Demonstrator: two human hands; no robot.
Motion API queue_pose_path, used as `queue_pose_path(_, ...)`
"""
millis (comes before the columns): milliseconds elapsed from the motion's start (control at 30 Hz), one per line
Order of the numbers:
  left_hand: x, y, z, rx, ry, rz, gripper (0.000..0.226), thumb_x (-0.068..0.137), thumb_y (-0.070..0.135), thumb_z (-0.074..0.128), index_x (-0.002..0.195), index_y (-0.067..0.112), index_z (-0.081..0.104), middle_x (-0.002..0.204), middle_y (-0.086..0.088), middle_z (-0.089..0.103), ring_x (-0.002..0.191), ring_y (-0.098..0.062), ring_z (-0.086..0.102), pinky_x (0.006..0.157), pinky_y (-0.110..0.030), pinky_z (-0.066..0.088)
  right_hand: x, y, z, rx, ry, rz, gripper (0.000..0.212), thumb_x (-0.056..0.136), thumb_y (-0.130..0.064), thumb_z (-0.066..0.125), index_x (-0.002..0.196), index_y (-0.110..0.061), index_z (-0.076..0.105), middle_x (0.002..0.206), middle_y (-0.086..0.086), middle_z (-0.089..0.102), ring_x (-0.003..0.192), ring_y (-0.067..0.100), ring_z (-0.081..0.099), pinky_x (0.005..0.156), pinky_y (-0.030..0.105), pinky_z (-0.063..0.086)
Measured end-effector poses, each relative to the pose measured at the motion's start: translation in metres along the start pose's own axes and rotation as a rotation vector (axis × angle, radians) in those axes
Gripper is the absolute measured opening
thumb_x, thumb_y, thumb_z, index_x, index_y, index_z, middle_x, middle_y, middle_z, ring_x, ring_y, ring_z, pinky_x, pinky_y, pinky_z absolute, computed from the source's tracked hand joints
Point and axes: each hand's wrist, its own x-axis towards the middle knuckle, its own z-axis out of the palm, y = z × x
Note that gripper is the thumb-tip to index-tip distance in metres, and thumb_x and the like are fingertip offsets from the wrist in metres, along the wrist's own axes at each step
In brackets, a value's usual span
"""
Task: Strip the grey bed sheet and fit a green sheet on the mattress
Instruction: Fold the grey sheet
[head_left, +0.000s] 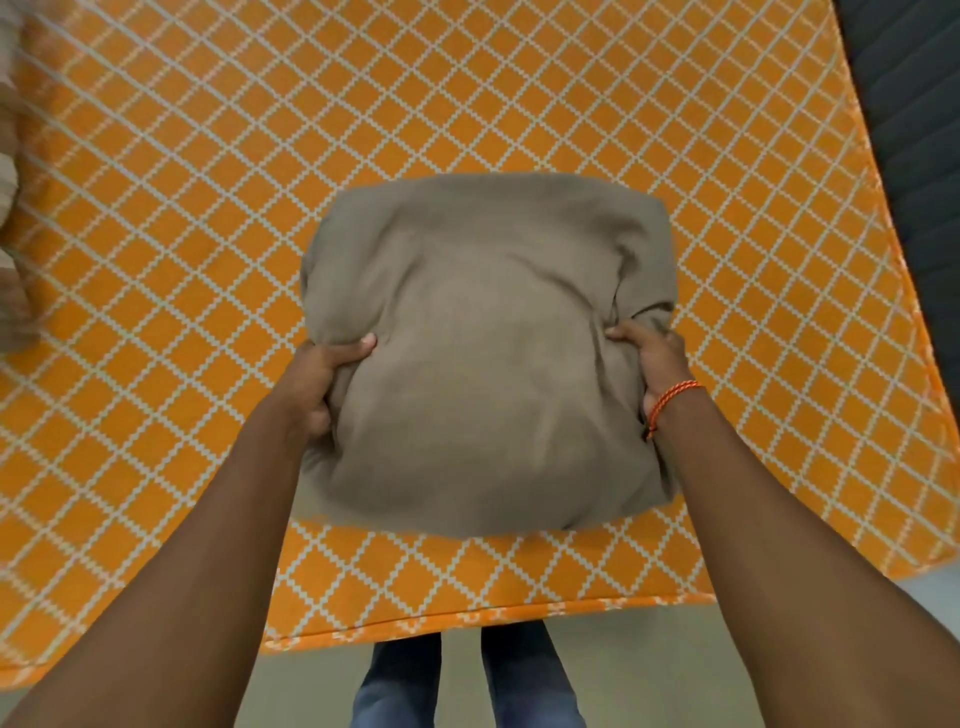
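Note:
A folded grey-brown bed sheet (483, 343) forms a thick, puffy bundle over the near part of the orange mattress (208, 218), which has a white diamond pattern. My left hand (322, 384) grips the bundle's left side, thumb on top and fingers hidden underneath. My right hand (649, 364), with an orange cord at its wrist, grips the right side the same way. No green sheet is in view.
The mattress's near edge (467, 618) runs just in front of my legs and the pale floor (649, 670). A dark grey ribbed surface (914, 135) lies beyond the mattress's right edge. Striped fabric (10, 218) shows at the far left.

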Motion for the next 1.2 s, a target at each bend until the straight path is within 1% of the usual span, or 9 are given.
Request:
queue_pose_path(100, -0.02, 0.038, 0.012, -0.016, -0.059, 0.195, 0.051, 0.081, 0.012, 0.08, 0.131, 0.008, 0.07, 0.125, -0.012, 0.075, 0.107, -0.028, 0.075, 0.087, -0.042, 0.062, -0.007, -0.036, 0.001, 0.138, -0.015, -0.109, 0.054, 0.063, -0.009, 0.084, 0.113, -0.005, 0.065, 0.108, 0.014, 0.075, 0.094, 0.032, 0.074, 0.085, 0.049, 0.062)
queue_pose_path(300, -0.048, 0.103, 0.02, 0.038, -0.117, 0.503, 0.049, 0.087, -0.008, 0.072, 0.134, 0.007, 0.068, 0.13, -0.011, 0.073, 0.123, -0.028, 0.068, 0.099, -0.043, 0.058, -0.015, -0.096, -0.005, 0.321, -0.079, -0.242, 0.097, 0.039, -0.009, 0.088, 0.131, 0.006, 0.059, 0.122, 0.021, 0.072, 0.105, 0.037, 0.073, 0.092, 0.057, 0.059)
queue_pose_path(533, -0.063, 0.049, -0.013, 0.027, -0.107, 0.355, 0.039, 0.102, 0.012, 0.057, 0.139, 0.013, 0.064, 0.138, -0.002, 0.069, 0.129, -0.017, 0.064, 0.102, -0.033, 0.056, -0.061, -0.041, -0.026, 0.52, -0.151, -0.177, 0.033, 0.078, 0.003, 0.05, 0.081, -0.014, 0.079, 0.088, 0.0, 0.075, 0.085, 0.018, 0.071, 0.078, 0.028, 0.057)
queue_pose_path(633, -0.061, -0.006, -0.036, 0.075, -0.02, 0.198, 0.037, 0.103, 0.023, 0.059, 0.138, 0.013, 0.064, 0.136, 0.001, 0.071, 0.127, -0.015, 0.065, 0.113, -0.041, 0.047, -0.066, 0.02, -0.046, 0.461, -0.079, -0.048, 0.034, 0.092, -0.003, 0.05, 0.083, -0.017, 0.08, 0.084, -0.005, 0.076, 0.075, 0.011, 0.072, 0.066, 0.021, 0.056)
queue_pose_path(733, -0.057, -0.039, -0.055, 0.102, 0.018, 0.133, 0.043, 0.1, 0.029, 0.065, 0.14, 0.012, 0.063, 0.135, 0.002, 0.071, 0.128, -0.016, 0.065, 0.116, -0.045, 0.043, -0.072, 0.051, -0.061, 0.353, -0.013, -0.014, 0.032, 0.101, -0.032, 0.059, 0.128, -0.019, 0.071, 0.119, -0.003, 0.076, 0.105, 0.015, 0.073, 0.084, 0.034, 0.058)
queue_pose_path(833, -0.052, -0.033, -0.057, 0.109, 0.087, 0.15, 0.056, 0.093, 0.05, 0.07, 0.139, 0.018, 0.066, 0.136, 0.002, 0.071, 0.129, -0.02, 0.065, 0.108, -0.045, 0.047, -0.065, 0.044, -0.064, 0.206, 0.118, -0.111, 0.057, 0.09, -0.056, 0.071, 0.134, -0.021, 0.069, 0.124, -0.004, 0.074, 0.115, 0.018, 0.069, 0.089, 0.038, 0.057)
queue_pose_path(967, -0.033, 0.002, -0.048, 0.064, 0.292, 0.267, 0.061, 0.079, 0.065, 0.079, 0.118, 0.018, 0.074, 0.119, 0.004, 0.077, 0.114, -0.019, 0.07, 0.088, -0.039, 0.053, -0.042, 0.01, -0.051, -0.047, 0.124, -0.254, 0.049, 0.088, -0.052, 0.078, 0.125, -0.021, 0.069, 0.115, -0.007, 0.074, 0.103, 0.009, 0.07, 0.085, 0.03, 0.056)
queue_pose_path(1133, -0.012, 0.031, -0.028, 0.224, 0.379, 0.384, 0.022, 0.088, 0.033, 0.083, 0.103, 0.018, 0.076, 0.094, 0.006, 0.077, 0.085, -0.01, 0.072, 0.075, -0.029, 0.055, -0.005, -0.009, -0.024, -0.4, 0.089, -0.45, 0.019, 0.095, -0.015, 0.068, 0.115, -0.014, 0.07, 0.105, 0.005, 0.071, 0.093, 0.024, 0.065, 0.081, 0.043, 0.054)
queue_pose_path(1200, -0.008, 0.025, -0.035, 0.182, 0.494, 0.495, 0.022, 0.091, 0.029, 0.081, 0.108, 0.017, 0.075, 0.094, 0.005, 0.076, 0.085, -0.012, 0.07, 0.076, -0.031, 0.054, -0.006, -0.02, -0.015, -0.359, 0.131, -0.583, 0.026, 0.098, -0.011, 0.064, 0.123, -0.015, 0.068, 0.114, 0.003, 0.072, 0.103, 0.016, 0.065, 0.088, 0.029, 0.055)
